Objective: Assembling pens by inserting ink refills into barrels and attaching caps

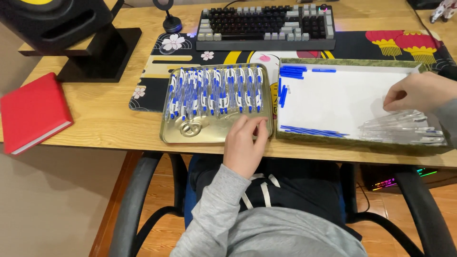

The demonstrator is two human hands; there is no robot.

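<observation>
A gold metal tray (190, 135) lies on the desk in front of me, filled with a row of several blue-and-white pens (214, 93). My left hand (245, 143) rests at the tray's near right corner, fingers curled on its rim, beside the last pen. To the right stands a shallow white-lined box (342, 97) holding blue refills (312, 131), blue caps (293, 72) and a heap of clear pen barrels (404, 128). My right hand (419, 91) hovers over the barrels with fingertips pinched together; whether it grips one I cannot tell.
A dark keyboard (266, 24) sits at the back on a patterned desk mat (157, 62). A red notebook (33, 112) lies at the left edge, near a black speaker on a stand (71, 28). Chair armrests (138, 190) flank my lap below the desk.
</observation>
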